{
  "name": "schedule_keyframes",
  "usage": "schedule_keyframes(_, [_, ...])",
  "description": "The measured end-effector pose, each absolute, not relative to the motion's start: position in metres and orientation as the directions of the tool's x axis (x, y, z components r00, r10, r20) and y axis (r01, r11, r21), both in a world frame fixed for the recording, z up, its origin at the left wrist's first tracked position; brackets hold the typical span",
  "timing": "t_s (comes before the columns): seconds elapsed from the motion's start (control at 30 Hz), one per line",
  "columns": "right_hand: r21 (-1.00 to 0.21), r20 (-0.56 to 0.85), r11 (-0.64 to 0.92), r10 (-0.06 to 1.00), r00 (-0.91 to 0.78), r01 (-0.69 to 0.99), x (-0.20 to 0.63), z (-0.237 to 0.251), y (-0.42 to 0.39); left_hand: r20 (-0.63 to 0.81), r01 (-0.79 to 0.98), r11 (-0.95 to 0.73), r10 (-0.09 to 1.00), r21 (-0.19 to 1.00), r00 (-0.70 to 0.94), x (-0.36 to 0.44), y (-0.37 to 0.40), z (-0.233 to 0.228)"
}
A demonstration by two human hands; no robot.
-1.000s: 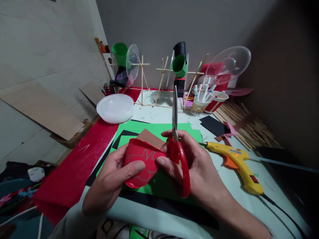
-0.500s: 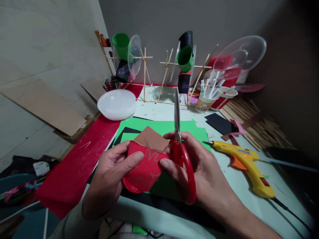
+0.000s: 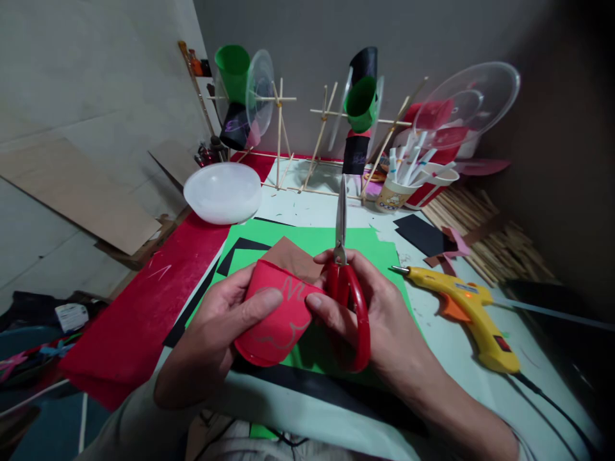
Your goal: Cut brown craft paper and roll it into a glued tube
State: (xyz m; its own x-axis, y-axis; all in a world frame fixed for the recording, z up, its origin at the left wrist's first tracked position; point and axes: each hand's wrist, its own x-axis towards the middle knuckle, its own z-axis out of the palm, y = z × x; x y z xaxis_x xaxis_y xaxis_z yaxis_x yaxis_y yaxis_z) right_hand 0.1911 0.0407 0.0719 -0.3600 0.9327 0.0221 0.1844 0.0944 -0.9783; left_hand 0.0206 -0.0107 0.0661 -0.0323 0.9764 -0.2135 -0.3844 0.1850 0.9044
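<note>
Since the earlier frame the hands had drawn slightly closer together and the red piece (image 3: pixel 276 314) had tilted flatter. The left hand (image 3: pixel 218 333) pinched it above the green sheet (image 3: pixel 307 243) — pencilled outline facing up, readable. The right hand (image 3: pixel 379 320) gripped the scissors (image 3: pixel 343 269) — blades shut, pointing away.

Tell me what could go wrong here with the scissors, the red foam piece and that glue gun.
1. The right hand both holds the red-handled scissors and pinches the curled red foam piece, so its grip on the handles may be loose.
2. The left hand bends the foam, so a cut could stray from the drawn outline.
3. The yellow glue gun lies beside the right forearm, an orange light showing; an elbow could brush its nozzle.
</note>
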Motion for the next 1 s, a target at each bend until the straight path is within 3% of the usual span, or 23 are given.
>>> schedule_keyframes(0.47, [-0.997, 0.032, 0.060, 0.897, -0.441, 0.050, 0.195, 0.078, 0.036, -0.267, -0.302, 0.241, 0.963, 0.922, -0.047, 0.012, -0.007, 0.066])
schedule_keyframes(0.67, [-0.946, 0.013, 0.184, 0.845, -0.534, 0.268, 0.217, 0.094, 0.038, -0.269, -0.403, 0.222, 0.961, 0.888, -0.064, 0.006, -0.007, 0.065])
schedule_keyframes(0.8, [-0.757, 0.097, 0.406, 0.845, -0.526, 0.512, 0.229, 0.097, 0.036, -0.267, -0.399, 0.210, 0.959, 0.893, -0.093, 0.001, -0.006, 0.073])
schedule_keyframes(1.0, [-0.665, 0.090, 0.503, 0.788, -0.609, 0.552, 0.232, 0.092, 0.037, -0.207, -0.378, 0.137, 0.966, 0.916, -0.152, -0.002, -0.005, 0.076])
